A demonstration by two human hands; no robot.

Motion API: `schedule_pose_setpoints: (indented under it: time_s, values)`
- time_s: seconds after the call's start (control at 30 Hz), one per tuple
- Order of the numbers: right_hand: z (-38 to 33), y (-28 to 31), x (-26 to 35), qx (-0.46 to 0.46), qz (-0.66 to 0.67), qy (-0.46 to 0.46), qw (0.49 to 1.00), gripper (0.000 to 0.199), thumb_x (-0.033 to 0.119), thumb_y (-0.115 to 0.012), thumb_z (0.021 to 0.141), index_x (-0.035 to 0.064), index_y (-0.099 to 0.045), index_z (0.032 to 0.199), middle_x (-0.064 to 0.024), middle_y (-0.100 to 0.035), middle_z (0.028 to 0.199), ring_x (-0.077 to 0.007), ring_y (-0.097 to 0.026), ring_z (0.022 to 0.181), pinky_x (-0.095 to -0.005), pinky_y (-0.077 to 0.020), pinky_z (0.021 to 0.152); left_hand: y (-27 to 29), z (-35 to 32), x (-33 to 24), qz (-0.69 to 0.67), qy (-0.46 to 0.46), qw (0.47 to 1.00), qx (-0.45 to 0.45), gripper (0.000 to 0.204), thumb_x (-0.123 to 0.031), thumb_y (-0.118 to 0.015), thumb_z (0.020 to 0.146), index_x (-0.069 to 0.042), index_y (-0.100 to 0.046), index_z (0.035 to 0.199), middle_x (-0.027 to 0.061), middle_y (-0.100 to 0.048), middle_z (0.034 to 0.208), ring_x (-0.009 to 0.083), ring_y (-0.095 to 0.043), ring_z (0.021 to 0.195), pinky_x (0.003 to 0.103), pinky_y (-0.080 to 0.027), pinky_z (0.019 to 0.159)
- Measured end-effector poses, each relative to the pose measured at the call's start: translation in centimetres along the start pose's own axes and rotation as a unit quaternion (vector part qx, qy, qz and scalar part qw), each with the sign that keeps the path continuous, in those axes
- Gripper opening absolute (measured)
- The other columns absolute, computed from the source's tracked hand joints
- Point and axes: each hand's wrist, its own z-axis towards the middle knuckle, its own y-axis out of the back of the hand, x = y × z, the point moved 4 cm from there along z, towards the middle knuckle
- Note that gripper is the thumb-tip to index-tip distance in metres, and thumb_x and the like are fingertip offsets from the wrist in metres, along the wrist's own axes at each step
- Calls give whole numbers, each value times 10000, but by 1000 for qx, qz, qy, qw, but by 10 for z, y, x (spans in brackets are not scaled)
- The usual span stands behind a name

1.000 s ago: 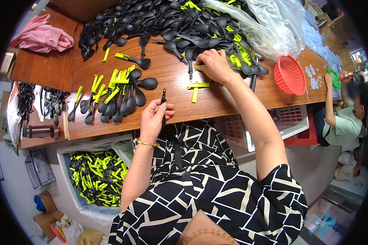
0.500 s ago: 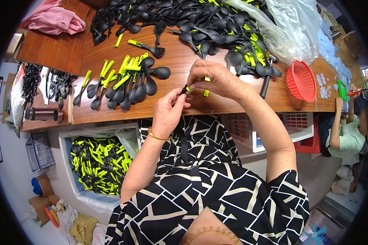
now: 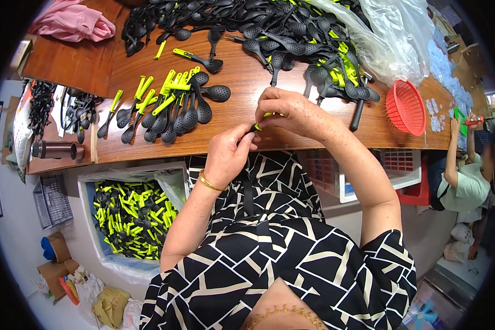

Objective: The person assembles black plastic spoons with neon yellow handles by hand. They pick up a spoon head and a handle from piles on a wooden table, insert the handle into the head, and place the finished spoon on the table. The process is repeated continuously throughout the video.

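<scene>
the left hand point(image 3: 228, 155) is at the near edge of the wooden table point(image 3: 242, 104), thumb and index finger clamped together on a dark utensil stem point(image 3: 252, 130). only a short length of the stem shows, poking out past the fingertips toward the right hand point(image 3: 294, 113); the rest is hidden inside the curled fingers. the right hand arches over from the other side, palm down, its thumb and bent fingers closed on a yellow-green piece point(image 3: 258, 126). that piece sits right at the end of the stem, between the two sets of fingertips, and the hands nearly meet there. another bit of yellow-green shows beneath the right fingers; whether it belongs to the same piece i cannot tell, and how far piece and stem are joined is too small to make out.

to the left of the hands, well apart from them, lies a cluster of slotted spoons point(image 3: 190, 116), black bowls toward the table's near edge and most yellow-green handles pointing away. beyond the hands a big heap of black utensils point(image 3: 247, 22) spreads along the far side, with a clear plastic bag point(image 3: 396, 38) at its right and a red basket point(image 3: 406, 109) nearer. below the table, a lined tub point(image 3: 88, 203) holds many more black and yellow-green utensils. at far right, a co-worker point(image 3: 466, 187) reaches toward something green.
</scene>
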Motion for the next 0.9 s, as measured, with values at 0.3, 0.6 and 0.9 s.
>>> schedule_pose_setpoints:
  time_s: [0.3,0.6,0.9]
  values:
    - [-30,-23,11,10,-159,32,987,141,307,-836,884,218,-818,991,22,-761,872,-205,-697,896,-398,-489,911,-4,-31,14,-58,47,993,95,278,-84,-613,1092,23,-667,1344,108,-800,1020,143,-779,836,278,-601,754]
    - [-40,-42,5,-123,-141,-1,982,399,343,-804,939,198,-750,1307,-34,-716,1339,-279,-626,1270,-468,-425,1103,-38,-68,79,-367,171,914,10,303,-189,-580,1141,-17,-629,1385,65,-752,1013,114,-720,768,235,-550,702]
    - [-22,-31,6,44,-48,-37,997,290,307,-806,934,150,-804,1179,-55,-749,1089,-272,-681,1127,-448,-474,1041,-26,-56,44,-234,79,969,3,312,-165,-608,1130,15,-650,1381,27,-739,1003,65,-632,834,228,-524,801]
